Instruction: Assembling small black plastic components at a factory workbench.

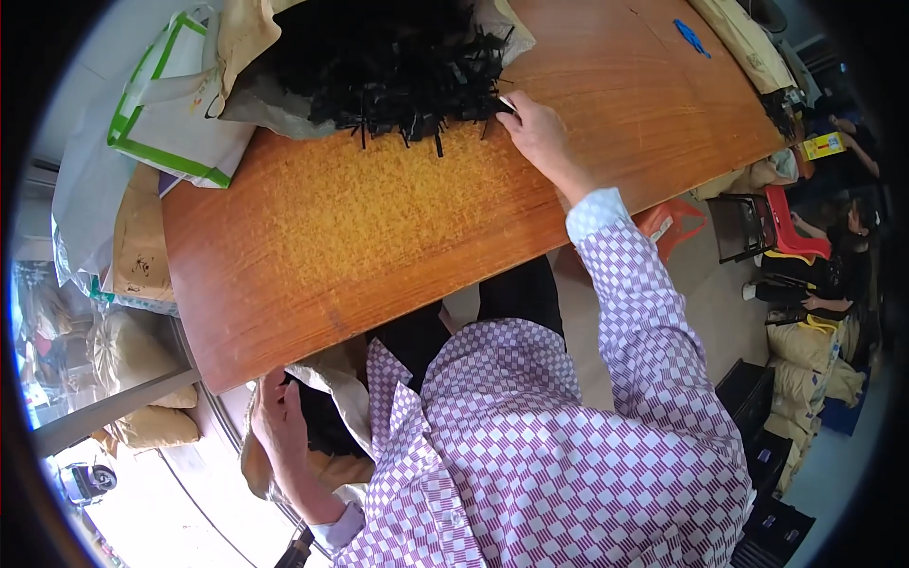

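Seen from the head camera, a person in a purple-and-white checked shirt leaned over a wooden counter (379, 237). The right hand (538, 133) stretched across the counter to the near edge of a heap of black strips (388, 62), which spilled from an opened tan sack (248, 43) at the counter's far side. Its fingers (508, 102) were curled closed among the nearest strips, pinching at the edge of the heap; just how many strips they held could not be told. A few loose strips lay on the wood just beside the heap.

Below the counter's near edge, the left hand (276, 417) gripped the rim of a second, light-coloured bag (331, 379), its fingers closed on the fabric and holding the mouth open; dark material (322, 421) showed inside.

A white bag with green trim (166, 104) rested at the counter's left corner, and a small blue object (691, 38) lay well apart on the far right of the wood. At the right edge, another person (833, 270) sat near a red chair (795, 227).
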Available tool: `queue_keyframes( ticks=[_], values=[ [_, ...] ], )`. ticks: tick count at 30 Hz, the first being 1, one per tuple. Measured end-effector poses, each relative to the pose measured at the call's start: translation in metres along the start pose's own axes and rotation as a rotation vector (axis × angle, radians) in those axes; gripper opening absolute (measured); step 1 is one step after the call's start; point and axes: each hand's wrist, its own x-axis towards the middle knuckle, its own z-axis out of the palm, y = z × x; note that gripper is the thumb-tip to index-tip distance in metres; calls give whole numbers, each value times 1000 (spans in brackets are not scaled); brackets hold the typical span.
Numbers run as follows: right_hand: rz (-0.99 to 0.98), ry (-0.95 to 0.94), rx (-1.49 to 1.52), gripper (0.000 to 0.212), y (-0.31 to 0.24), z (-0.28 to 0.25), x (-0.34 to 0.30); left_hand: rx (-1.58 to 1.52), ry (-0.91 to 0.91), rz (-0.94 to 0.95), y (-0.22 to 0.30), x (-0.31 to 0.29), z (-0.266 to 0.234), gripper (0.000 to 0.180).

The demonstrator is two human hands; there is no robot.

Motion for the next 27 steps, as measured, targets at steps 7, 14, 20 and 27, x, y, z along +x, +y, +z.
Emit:
queue_keyframes(
  ticks=[7,14,20,27],
  values=[
    [61,-153,528,24,-19,-34,-37,-809,-384,78,127,66,31,38],
    [-630,-189,326,30,-108,-62,-110,-1279,-943,-56,128,105,91,58],
    [-737,-124,121,29,-101,-74,-143,-1356,-1155,-34,121,92,127,65],
    [-812,-68,104,28,-106,-71,-170,-1343,-1203,-82,113,63,114,59]
  ],
)
